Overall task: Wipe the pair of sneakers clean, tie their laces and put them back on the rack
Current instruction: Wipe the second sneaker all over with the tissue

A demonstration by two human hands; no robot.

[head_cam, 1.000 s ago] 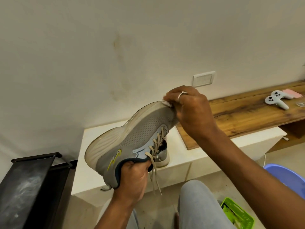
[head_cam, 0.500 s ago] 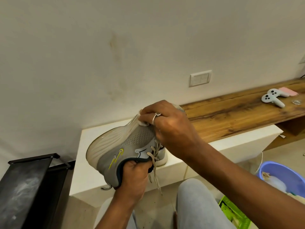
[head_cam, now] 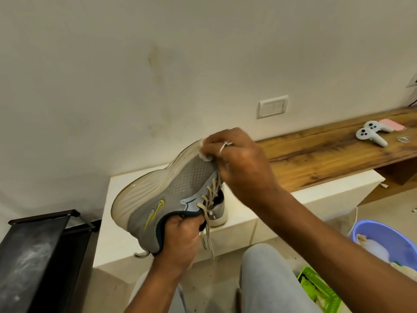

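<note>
Soft, even indoor light, faint shadows on the wall (head_cam: 112,64), slight motion blur, wide-angle bending at edges.

No text is legible; the sneaker (head_cam: 180,190) I grip bears only a yellow zigzag emblem (head_cam: 155,214).

Worn on the head, facing forward and down toward a pale wall (head_cam: 158,53); close above left hand (head_cam: 180,240) and right hand (head_cam: 239,163) at frame centre; floor (head_cam: 214,283) along the bottom.
</note>
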